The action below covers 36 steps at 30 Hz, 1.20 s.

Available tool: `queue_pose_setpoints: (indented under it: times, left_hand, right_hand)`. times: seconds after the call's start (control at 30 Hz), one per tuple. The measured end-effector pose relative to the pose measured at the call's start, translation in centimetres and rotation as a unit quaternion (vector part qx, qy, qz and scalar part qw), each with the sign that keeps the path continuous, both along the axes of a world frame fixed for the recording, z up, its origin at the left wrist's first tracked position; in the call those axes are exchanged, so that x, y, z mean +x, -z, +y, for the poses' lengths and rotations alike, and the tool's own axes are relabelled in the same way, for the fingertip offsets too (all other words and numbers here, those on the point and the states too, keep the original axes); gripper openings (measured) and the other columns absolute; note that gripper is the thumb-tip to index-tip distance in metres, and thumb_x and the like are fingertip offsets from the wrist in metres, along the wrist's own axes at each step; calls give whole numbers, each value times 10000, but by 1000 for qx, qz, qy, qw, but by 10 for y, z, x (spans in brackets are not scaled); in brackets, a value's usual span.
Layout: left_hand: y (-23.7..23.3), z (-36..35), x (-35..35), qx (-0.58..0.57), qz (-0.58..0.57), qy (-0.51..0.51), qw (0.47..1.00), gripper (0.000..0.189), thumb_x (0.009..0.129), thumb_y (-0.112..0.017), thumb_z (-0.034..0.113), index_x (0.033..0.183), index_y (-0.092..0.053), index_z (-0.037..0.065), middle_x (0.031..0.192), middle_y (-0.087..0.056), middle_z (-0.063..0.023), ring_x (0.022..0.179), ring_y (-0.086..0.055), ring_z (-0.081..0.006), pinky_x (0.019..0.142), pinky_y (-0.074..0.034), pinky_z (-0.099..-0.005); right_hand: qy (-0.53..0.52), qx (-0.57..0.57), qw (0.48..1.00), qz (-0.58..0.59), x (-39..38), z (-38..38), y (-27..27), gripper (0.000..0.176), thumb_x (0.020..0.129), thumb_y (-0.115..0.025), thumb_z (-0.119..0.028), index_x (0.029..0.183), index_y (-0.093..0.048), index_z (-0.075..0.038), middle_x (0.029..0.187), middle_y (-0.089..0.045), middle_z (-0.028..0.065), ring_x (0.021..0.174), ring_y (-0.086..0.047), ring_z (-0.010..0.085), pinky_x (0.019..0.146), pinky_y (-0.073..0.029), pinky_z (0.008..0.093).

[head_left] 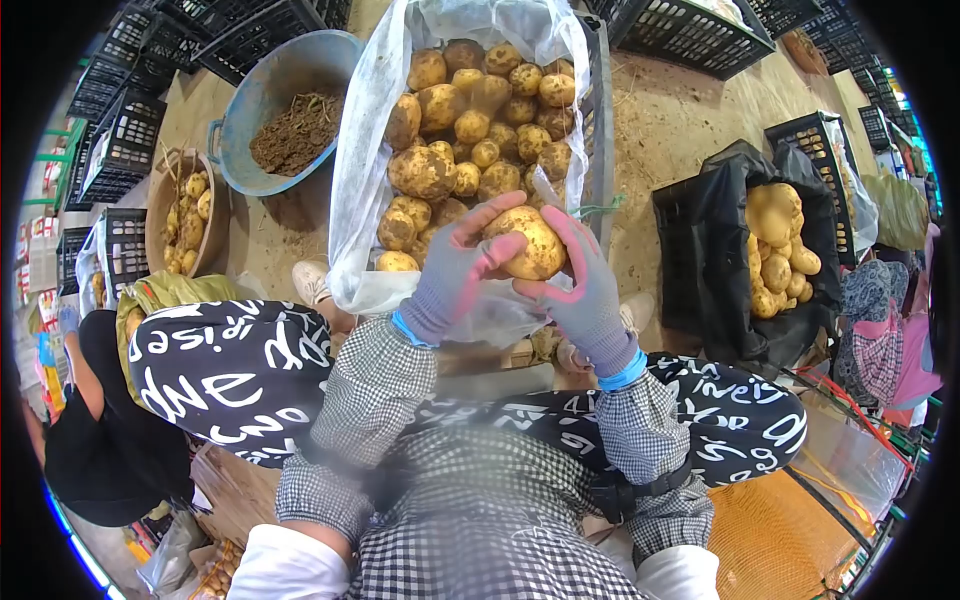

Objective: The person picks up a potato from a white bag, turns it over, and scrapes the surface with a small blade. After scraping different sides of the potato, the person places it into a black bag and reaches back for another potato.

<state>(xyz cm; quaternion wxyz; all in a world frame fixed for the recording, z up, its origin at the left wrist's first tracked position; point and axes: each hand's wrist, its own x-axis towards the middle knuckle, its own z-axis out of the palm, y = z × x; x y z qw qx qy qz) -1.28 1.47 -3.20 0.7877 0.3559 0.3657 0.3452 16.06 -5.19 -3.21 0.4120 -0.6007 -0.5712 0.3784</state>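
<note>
Between my two gloved hands is a large yellow potato [530,243] with brown soil specks. My left hand [462,262], in a grey and pink glove, has its fingers curled round the potato's left side. From the right, my right hand [580,280], gloved alike, grips the same potato. Both are over the near edge of a crate lined with white plastic [362,170], which holds many soil-smeared potatoes [470,120].
At the left stand a blue tub [235,130] with soil [297,135] in it and a brown basket [160,225] of potatoes. A black-lined crate [700,230] of cleaner potatoes [775,250] is on the right. Black crates [690,35] line the back.
</note>
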Motion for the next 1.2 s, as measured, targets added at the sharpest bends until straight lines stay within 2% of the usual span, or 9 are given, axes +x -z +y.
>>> queue_pose_setpoints:
  times: [0.17, 0.37, 0.57, 0.67, 0.77, 0.93, 1.03, 1.1, 1.2]
  left_hand:
    - [29, 2, -14, 121, 14, 1, 993, 534, 988, -573, 397, 1365, -511, 23, 1254, -596, -143, 1123, -633, -223, 893, -583, -339]
    - [-4, 2, -1, -29, -7, 92, 995, 664, 973, -574, 464, 1474, -357, 87, 1394, -487, -126, 1244, -555, -238, 971, -539, -405]
    - [-4, -3, 1, -56, -10, 87, 995, 598, 985, -571, 409, 1450, -384, 83, 1377, -507, -126, 1224, -571, -260, 969, -548, -406]
    - [11, 1, 7, -171, -99, 30, 980, 537, 1006, -525, 397, 1425, -409, 81, 1379, -512, -129, 1222, -571, -262, 937, -571, -406]
    - [12, -3, 5, -264, -200, 35, 943, 538, 1019, -482, 434, 1383, -416, 44, 1326, -526, -145, 1211, -560, -269, 972, -534, -455]
    - [-1, -16, 16, -214, -81, 114, 967, 560, 1029, -398, 507, 1335, -461, 43, 1264, -566, -121, 1104, -599, -260, 909, -539, -427]
    - [19, -26, 20, 42, 48, 138, 988, 596, 1019, -365, 565, 1300, -499, 57, 1149, -620, -101, 946, -632, -227, 800, -554, -377]
    - [18, -27, 23, 49, 64, 123, 989, 609, 1012, -360, 588, 1277, -520, 64, 1065, -641, -84, 851, -637, -194, 718, -559, -331]
    - [6, -29, 25, -186, -40, 89, 978, 602, 1010, -364, 593, 1255, -540, 72, 987, -649, -60, 772, -627, -146, 627, -547, -267]
  right_hand:
    - [-27, -13, 994, 106, 2, -4, 6, 856, 707, -875, -211, 1422, -452, -3, 1403, -489, 130, 1297, -480, 213, 1089, -402, 335]
    - [-2, -16, 996, 90, 12, 0, 8, 711, 844, -786, -249, 1424, -461, 3, 1386, -499, 111, 1268, -493, 185, 1060, -410, 307]
    - [87, -159, 909, 376, 19, 2, 5, 559, 935, -689, -230, 1383, -491, 42, 1398, -497, 105, 1226, -517, 171, 1024, -431, 295]
    - [71, -78, 957, 269, 22, 4, 11, 610, 905, -712, -222, 1397, -463, 40, 1403, -489, 136, 1242, -511, 189, 1019, -436, 315]
    - [45, 50, 998, -21, 4, 4, 3, 704, 859, -749, -248, 1416, -424, 35, 1368, -500, 165, 1245, -510, 222, 1030, -428, 341]
    - [132, 3, 991, -19, -14, 0, 4, 744, 773, -785, -334, 1345, -476, 28, 1299, -525, 217, 1204, -548, 336, 974, -470, 398]
    - [132, 14, 991, -35, -7, -2, 10, 606, 826, -736, -312, 1292, -521, 11, 1247, -566, 202, 1148, -585, 327, 933, -487, 397]
    - [137, 15, 990, -29, -6, -1, 11, 470, 889, -670, -264, 1252, -548, 9, 1155, -609, 167, 1048, -606, 269, 888, -494, 361]
    - [155, 6, 988, 9, -6, -3, 7, 299, 983, -556, -163, 1220, -576, 18, 998, -665, 97, 863, -608, 141, 794, -488, 270]
